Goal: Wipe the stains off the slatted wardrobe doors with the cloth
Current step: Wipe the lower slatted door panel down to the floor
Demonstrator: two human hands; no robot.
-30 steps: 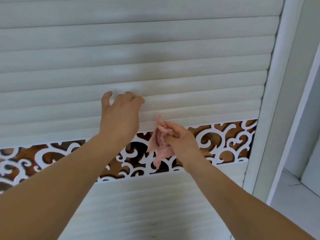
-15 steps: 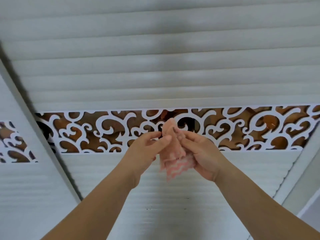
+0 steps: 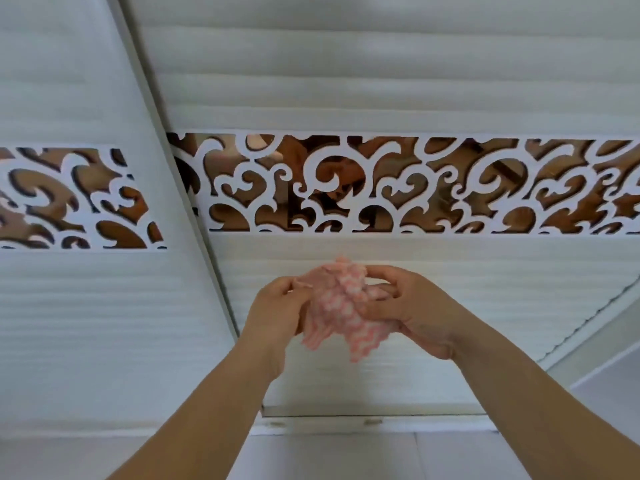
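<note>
White slatted wardrobe doors [image 3: 398, 81] fill the view, with a curly cut-out band [image 3: 398, 183] running across them and brown mirror glass showing through the holes. We can see a second door [image 3: 69, 306] off to the left, past the frame.

A second ago our left hand [image 3: 277, 306] was up on the slats and only the right hand [image 3: 412, 313] had the cloth. Now both hands have come down below the curly band and met in the middle. That tells us we have stopped wiping for a bit and are fixing the cloth, maybe to find a clean side. We cannot spot any stains from here.

The pink and white cloth [image 3: 341, 306] is bunched up between the two hands, in front of the lower slats and not touching them. Our left fingers pinch its left edge. Our right fingers curl round its other side, thumb under it. Both arms reach forward, bare, wrists close together.
</note>
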